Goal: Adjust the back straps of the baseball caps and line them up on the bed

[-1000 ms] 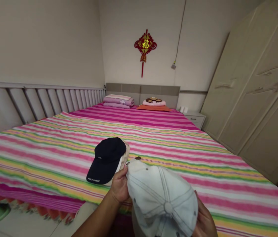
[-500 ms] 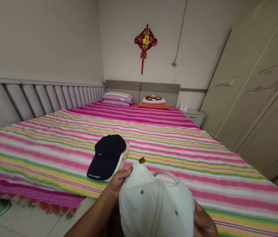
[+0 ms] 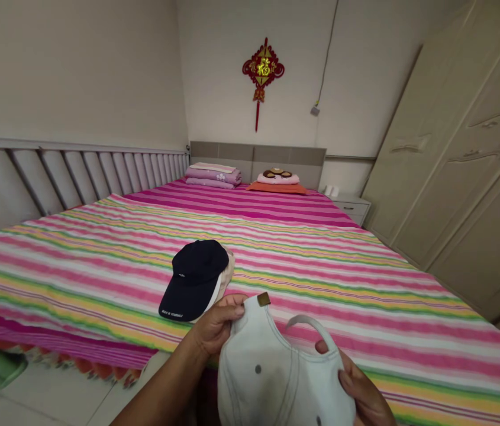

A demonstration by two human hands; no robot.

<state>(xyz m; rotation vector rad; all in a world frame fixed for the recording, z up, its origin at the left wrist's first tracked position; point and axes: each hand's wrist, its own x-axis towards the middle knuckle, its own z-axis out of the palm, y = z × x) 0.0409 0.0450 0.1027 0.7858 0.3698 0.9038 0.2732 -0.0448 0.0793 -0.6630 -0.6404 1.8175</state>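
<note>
whitish cap (image 3: 271, 384), navy cap (image 3: 199, 266) (multicolour-striped bedspread (image 3: 99, 266))

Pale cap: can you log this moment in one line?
left hand: holds pale cap near buckle | right hand: holds it near strap | strap: apart from buckle | navy cap: on bed

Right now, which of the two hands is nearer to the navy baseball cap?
Left. The left hand is close to the navy baseball cap, at its near right side; the right hand is farther right, across the pale baseball cap.

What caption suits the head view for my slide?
Left hand and right hand hold a pale cap, its strap loose, by a striped bed bearing a dark cap.
</note>
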